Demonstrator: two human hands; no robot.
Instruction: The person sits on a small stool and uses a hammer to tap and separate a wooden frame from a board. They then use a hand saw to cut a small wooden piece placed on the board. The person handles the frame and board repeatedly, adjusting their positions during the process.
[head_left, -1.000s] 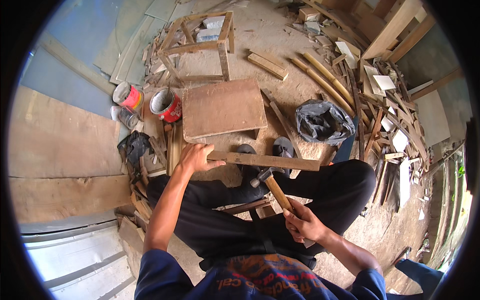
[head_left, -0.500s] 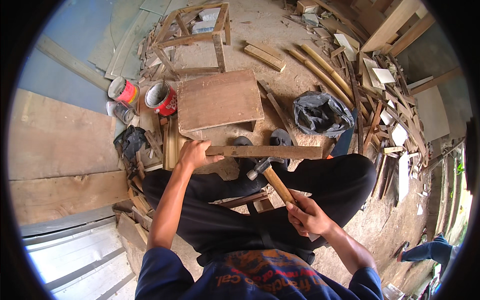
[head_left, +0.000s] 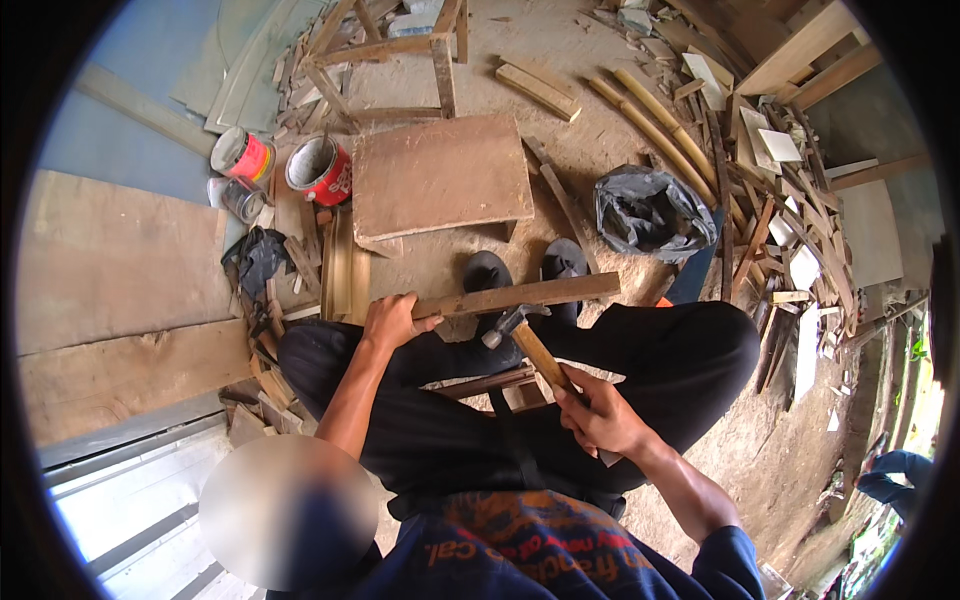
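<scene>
My left hand (head_left: 393,320) is closed around the left end of a brown wooden strip (head_left: 530,294), which stretches to the right above my feet, its far end slightly raised. In my right hand (head_left: 603,412) is a claw hammer (head_left: 537,352), gripped by its wooden handle. The hammer's metal head lies just below the strip in the picture; whether the two touch, I cannot tell. Beyond my feet stands a low wooden bench (head_left: 443,178) with a worn flat top.
Left of the bench are a red paint can (head_left: 322,178) and a second can (head_left: 240,155). A black plastic bag (head_left: 655,215) lies to the right, near bamboo poles (head_left: 655,130) and heaped wood scraps (head_left: 800,240). A wooden frame (head_left: 445,75) stands behind. Another person's leg (head_left: 885,485) shows at lower right.
The strip's right end has tilted up and shifted left. My hammer has moved a little left and up with my right hand. The view has shifted slightly, and the other person's leg has moved rightward.
</scene>
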